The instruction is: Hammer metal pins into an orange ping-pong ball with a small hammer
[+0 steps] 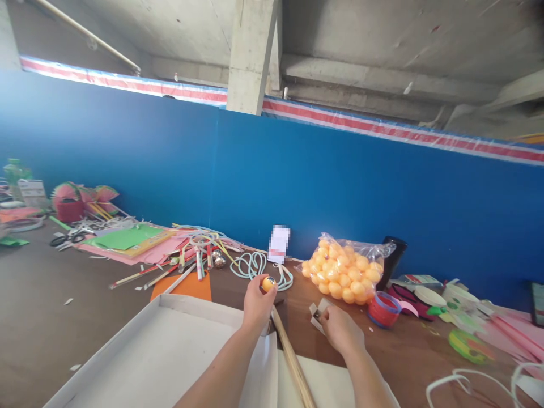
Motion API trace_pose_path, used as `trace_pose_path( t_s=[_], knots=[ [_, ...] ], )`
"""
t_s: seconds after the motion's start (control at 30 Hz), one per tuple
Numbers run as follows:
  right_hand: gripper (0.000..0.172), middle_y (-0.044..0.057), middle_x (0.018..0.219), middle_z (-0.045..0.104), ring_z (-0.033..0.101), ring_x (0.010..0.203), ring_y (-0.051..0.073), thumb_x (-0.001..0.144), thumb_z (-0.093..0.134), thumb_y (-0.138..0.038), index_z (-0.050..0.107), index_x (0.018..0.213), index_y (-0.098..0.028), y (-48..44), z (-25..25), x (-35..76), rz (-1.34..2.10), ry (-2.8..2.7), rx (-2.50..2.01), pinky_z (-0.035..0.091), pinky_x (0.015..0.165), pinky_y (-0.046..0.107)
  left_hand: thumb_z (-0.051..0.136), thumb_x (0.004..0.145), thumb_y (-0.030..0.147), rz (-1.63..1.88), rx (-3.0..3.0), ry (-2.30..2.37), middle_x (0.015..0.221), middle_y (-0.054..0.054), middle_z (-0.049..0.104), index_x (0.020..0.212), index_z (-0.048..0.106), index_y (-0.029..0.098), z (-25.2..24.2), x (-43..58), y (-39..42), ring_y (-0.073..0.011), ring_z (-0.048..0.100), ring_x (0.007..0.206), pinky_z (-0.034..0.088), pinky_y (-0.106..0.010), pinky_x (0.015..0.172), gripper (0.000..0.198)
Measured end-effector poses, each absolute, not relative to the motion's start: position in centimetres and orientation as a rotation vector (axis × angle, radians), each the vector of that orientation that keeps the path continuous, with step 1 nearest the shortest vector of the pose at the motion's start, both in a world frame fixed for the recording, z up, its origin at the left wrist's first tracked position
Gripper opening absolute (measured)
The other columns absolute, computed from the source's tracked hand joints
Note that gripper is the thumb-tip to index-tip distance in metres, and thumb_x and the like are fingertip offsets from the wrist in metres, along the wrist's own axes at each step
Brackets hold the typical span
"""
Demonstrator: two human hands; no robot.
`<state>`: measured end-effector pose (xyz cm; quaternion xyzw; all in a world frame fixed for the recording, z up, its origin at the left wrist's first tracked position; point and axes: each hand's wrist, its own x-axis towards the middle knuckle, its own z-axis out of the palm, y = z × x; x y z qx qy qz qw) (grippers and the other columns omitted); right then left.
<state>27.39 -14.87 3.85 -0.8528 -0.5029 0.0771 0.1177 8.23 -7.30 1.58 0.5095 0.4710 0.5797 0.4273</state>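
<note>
My left hand (256, 303) is raised over the brown table, its fingertips pinching a small orange ball (268, 283). A wooden stick (292, 360) runs from under that hand toward me. My right hand (340, 328) is closed on a small folded piece of grey-white card (317, 315) just above the table. A clear plastic bag full of orange balls (342, 275) lies beyond my right hand, against the blue wall.
A shallow white box lid (140, 357) lies at the front left, with an orange sheet (187, 287) behind it. A red tape roll (383, 309), a coiled pale cord (255, 265), a black cup (393, 259), coloured papers, sticks and scissors litter the table.
</note>
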Motion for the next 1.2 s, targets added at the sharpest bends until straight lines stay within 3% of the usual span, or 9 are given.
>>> trace_pose_path(
  t_s=[0.27,0.33,0.5,0.67,0.93,1.2],
  knots=[
    [0.02,0.008,0.088,0.066,0.061,0.081,0.024,0.082,0.035,-0.032,0.052,0.075,-0.023,-15.0,3.1,27.4,0.11,-1.363,-2.204,0.041,0.061,0.033,0.065,0.067,0.028,1.439,1.268,1.151,0.093,-0.006,0.061,0.098,0.06,0.018,1.6,8.3,-7.4,-0.0155,0.059,0.078,0.047,-0.026,0.07,0.033],
    [0.018,0.008,0.084,0.065,0.062,0.076,0.022,0.082,0.037,-0.033,0.05,0.075,-0.022,-15.0,2.8,26.9,0.176,-1.316,-2.029,0.044,0.06,0.031,0.065,0.067,0.028,1.421,1.263,1.151,0.094,-0.006,0.061,0.098,0.06,0.018,1.8,8.4,-7.6,-0.0153,0.058,0.078,0.048,-0.025,0.069,0.033],
    [0.017,0.005,0.08,0.064,0.063,0.062,0.018,0.079,0.044,-0.037,0.051,0.078,-0.021,-14.8,2.3,25.1,0.48,-1.172,-1.636,0.046,0.041,0.024,0.063,0.068,0.031,1.337,1.256,1.12,0.097,-0.007,0.059,0.102,0.057,0.019,2.2,8.6,-8.2,-0.0148,0.057,0.073,0.049,-0.024,0.057,0.036],
    [0.023,0.001,0.062,0.059,0.059,0.052,0.016,0.073,0.055,-0.042,0.056,0.074,-0.019,-14.7,2.1,24.5,0.529,-1.13,-1.515,0.048,0.04,0.024,0.062,0.069,0.031,1.329,1.275,1.081,0.096,-0.007,0.057,0.101,0.057,0.02,2.3,8.7,-8.4,-0.014,0.057,0.071,0.05,-0.024,0.054,0.034],
    [0.032,-0.003,0.054,0.053,0.049,0.043,0.009,0.065,0.066,-0.047,0.062,0.072,-0.016,-15.2,2.8,24.0,0.789,-0.941,-1.343,0.044,0.041,0.021,0.061,0.07,0.03,1.316,1.293,1.081,0.094,-0.006,0.057,0.101,0.056,0.019,2.3,9.0,-8.6,-0.0128,0.057,0.069,0.051,-0.022,0.052,0.034],
    [0.028,0.0,0.063,0.058,0.053,0.057,0.011,0.065,0.071,-0.041,0.063,0.076,-0.015,-15.6,3.3,23.4,0.913,-0.857,-1.197,0.047,0.049,0.02,0.062,0.069,0.032,1.311,1.276,1.051,0.096,-0.006,0.057,0.102,0.056,0.019,2.4,8.9,-8.8,-0.0106,0.056,0.067,0.05,-0.019,0.051,0.036]
  ],
)
